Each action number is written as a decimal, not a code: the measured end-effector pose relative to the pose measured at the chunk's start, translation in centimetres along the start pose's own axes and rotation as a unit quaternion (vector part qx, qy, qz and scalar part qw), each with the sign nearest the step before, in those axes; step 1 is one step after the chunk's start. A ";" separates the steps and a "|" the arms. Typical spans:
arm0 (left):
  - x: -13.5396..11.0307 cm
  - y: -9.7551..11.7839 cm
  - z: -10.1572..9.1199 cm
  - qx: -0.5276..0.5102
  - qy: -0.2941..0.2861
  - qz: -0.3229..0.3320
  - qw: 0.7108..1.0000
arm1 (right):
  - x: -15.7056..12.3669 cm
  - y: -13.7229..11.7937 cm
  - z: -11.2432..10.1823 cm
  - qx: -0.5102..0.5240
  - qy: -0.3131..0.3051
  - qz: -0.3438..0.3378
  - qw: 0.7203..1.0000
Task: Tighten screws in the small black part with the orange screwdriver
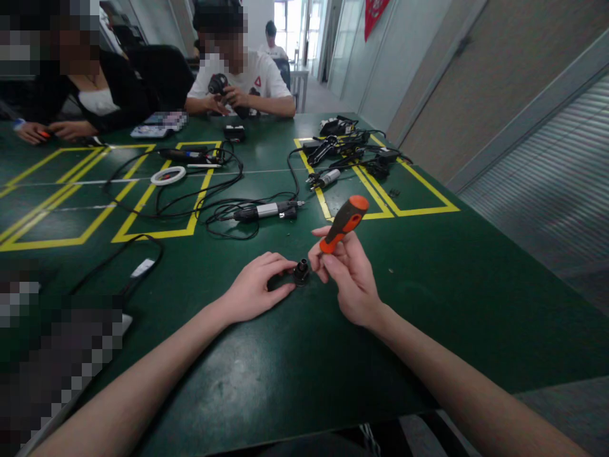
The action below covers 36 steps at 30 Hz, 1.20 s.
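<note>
My right hand [346, 274] is closed round an orange and black screwdriver [343, 223], handle tilted up and to the right, tip pointing down at a small black round part [301, 271] on the green table [428, 279]. My left hand [257, 287] rests on the table with its fingers pinching that black part from the left. The screwdriver's shaft is hidden behind my fingers.
Beyond my hands lie a black and silver power tool [266, 211] with tangled cables, a white ring [168, 175], and a heap of black tools and leads [347, 155] inside yellow tape squares. Two people sit across the table handling objects. A wall runs along the right.
</note>
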<state>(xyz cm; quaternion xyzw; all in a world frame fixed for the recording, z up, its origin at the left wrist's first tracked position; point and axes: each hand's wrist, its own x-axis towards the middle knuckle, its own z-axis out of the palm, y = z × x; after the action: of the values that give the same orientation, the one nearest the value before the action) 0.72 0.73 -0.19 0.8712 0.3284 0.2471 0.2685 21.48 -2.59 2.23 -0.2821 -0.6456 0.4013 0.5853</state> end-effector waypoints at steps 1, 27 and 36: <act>0.0 0.0 0.0 0.000 0.001 0.001 1.000 | 0.0 0.1 0.0 0.005 0.000 -0.004 1.000; -0.1 0.1 -0.2 0.002 0.006 0.002 1.000 | -0.3 -0.2 1.3 0.056 0.030 -0.019 0.998; 0.1 0.2 -0.1 0.002 0.004 -0.001 1.000 | -0.8 -0.2 1.1 0.034 0.019 -0.008 0.999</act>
<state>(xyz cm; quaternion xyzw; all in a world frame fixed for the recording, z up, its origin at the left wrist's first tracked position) 0.79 0.71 0.03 0.8707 0.3305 0.2493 0.2657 20.52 -3.53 2.01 -0.2647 -0.6226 0.4123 0.6102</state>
